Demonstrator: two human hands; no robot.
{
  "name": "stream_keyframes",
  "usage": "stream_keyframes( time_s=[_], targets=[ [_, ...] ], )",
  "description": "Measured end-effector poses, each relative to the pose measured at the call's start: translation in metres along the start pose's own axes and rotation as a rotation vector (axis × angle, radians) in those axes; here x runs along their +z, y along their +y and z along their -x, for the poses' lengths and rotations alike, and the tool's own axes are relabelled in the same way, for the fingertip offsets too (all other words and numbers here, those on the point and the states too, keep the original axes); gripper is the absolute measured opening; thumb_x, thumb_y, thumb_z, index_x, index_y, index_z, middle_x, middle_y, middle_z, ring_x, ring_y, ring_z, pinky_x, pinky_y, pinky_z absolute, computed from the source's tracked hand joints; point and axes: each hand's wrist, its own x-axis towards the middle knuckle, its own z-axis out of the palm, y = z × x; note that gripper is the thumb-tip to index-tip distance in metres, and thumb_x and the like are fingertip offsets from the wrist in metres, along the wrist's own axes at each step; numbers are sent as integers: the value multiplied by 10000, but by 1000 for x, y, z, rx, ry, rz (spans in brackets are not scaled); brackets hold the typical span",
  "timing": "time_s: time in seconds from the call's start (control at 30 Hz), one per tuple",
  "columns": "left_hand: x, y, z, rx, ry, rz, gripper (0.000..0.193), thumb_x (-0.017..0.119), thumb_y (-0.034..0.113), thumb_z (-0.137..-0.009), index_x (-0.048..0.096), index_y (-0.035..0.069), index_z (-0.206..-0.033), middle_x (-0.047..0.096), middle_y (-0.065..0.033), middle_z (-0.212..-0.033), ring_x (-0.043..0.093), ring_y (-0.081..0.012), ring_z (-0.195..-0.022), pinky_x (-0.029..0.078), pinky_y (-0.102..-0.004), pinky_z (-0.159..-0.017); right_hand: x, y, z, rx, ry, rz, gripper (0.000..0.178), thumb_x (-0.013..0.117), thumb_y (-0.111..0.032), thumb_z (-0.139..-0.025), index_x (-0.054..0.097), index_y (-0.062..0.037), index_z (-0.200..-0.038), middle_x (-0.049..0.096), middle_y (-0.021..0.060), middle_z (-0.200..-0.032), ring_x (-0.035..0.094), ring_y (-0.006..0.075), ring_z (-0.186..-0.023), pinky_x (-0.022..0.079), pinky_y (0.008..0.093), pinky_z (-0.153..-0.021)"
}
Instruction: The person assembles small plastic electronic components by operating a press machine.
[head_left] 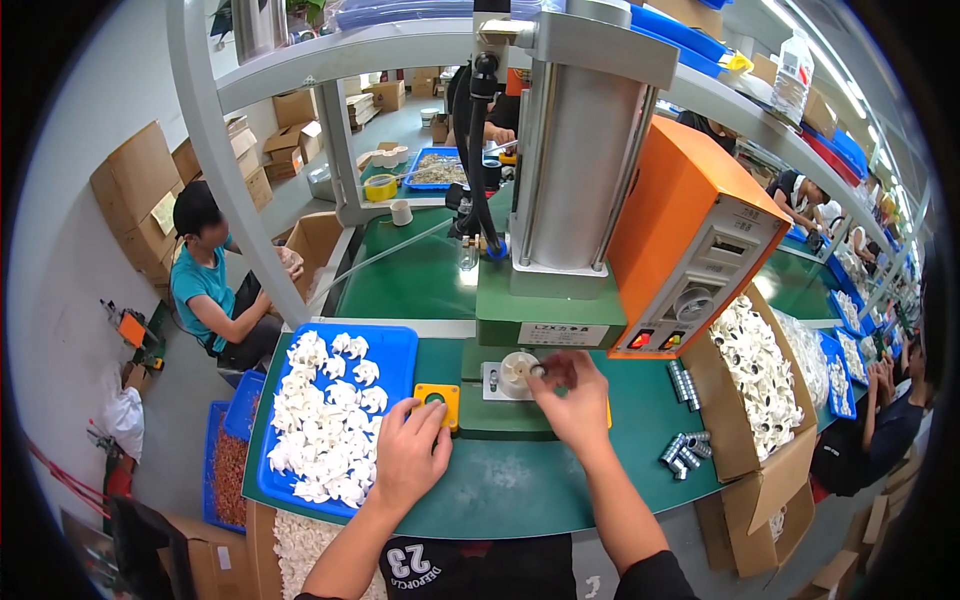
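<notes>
My right hand (575,395) pinches a small metal piece (537,371) against the white part (517,372); my left hand (410,445) rests, fingers curled, beside the yellow button box (437,398).

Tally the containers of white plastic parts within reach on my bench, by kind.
Blue tray heaped with white parts, by the left hand: 1
Open cardboard box of white parts, to the right of the right hand: 1
Total: 2

1 head view, looking steeply down, close over green bench (520,490).
</notes>
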Motion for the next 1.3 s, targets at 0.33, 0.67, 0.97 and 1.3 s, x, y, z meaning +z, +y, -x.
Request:
stream_keyframes(
  time_s=[0.33, 0.67, 0.97, 1.3],
  targets=[
    [2, 0, -3, -21, -40, 6, 347, 759, 62, -797, 711, -32, -1127, 719, -132, -1130, 628, -359, -1072, 521, -448, -936, -48, 38, 107, -463, -396, 486, 265, 885, -92, -748, 687, -51, -919, 702, 73, -939, 643, 289, -877, 521, 395, -782],
    [2, 2, -3, -42, -23, 54, 335, 756, 53, -803, 722, -17, -1129, 733, -130, -1117, 634, -340, -1050, 532, -428, -914, -73, 52, 65, -377, 33, 835, 347, 807, -216, -826, 703, -18, -1092, 619, 164, -1287, 522, 401, -1247, 401, 526, -1036],
    [-8, -9, -17, -34, -91, 105, 236, 758, 65, -815, 743, 9, -1044, 758, -107, -1024, 655, -311, -977, 541, -425, -855, -70, 57, 52, -346, 31, 808, 213, 779, -198, -868, 711, -37, -989, 627, 150, -1272, 520, 400, -1301, 395, 528, -1071],
    [-1, -99, -44, -244, -166, -81, 245, 736, 182, -885, 766, 25, -1071, 738, -166, -1087, 679, -343, -1029, 546, -436, -941, -69, 53, 53, -313, 22, 727, 199, 792, -168, -851, 713, -34, -976, 645, 147, -1214, 551, 405, -1276, 423, 516, -1050]
  ],
)
